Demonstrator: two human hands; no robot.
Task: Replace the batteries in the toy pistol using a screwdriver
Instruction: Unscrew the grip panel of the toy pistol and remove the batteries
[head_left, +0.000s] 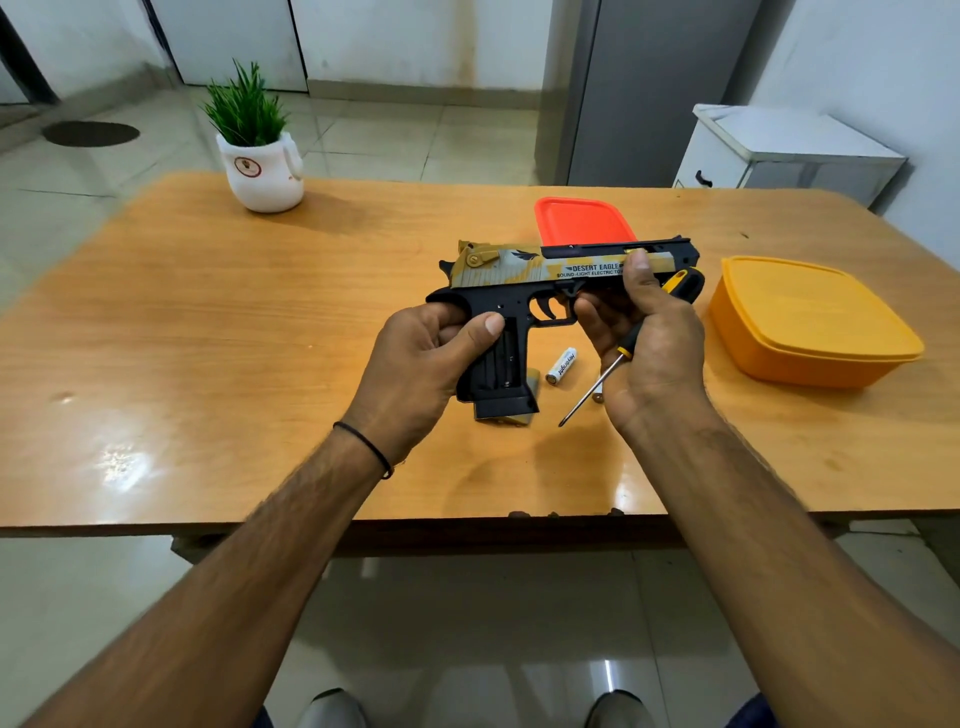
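Note:
A tan-and-black toy pistol (524, 270) is held above the wooden table (208, 322), barrel pointing right. My left hand (415, 364) grips its black handle, whose side is open and shows the battery bay. My right hand (649, 332) holds the front of the pistol under the barrel. The same hand also clamps a screwdriver (605, 371) with a black-and-yellow handle, its tip pointing down at the table. A white battery (562, 366) lies on the table just below the pistol. Another small piece lies partly hidden behind my right hand.
A closed yellow plastic box (810, 322) stands at the right. An orange-red lid (582, 221) lies behind the pistol. A white pot with a green plant (260, 166) stands at the back left. A white cabinet (779, 150) is beyond the table's right corner.

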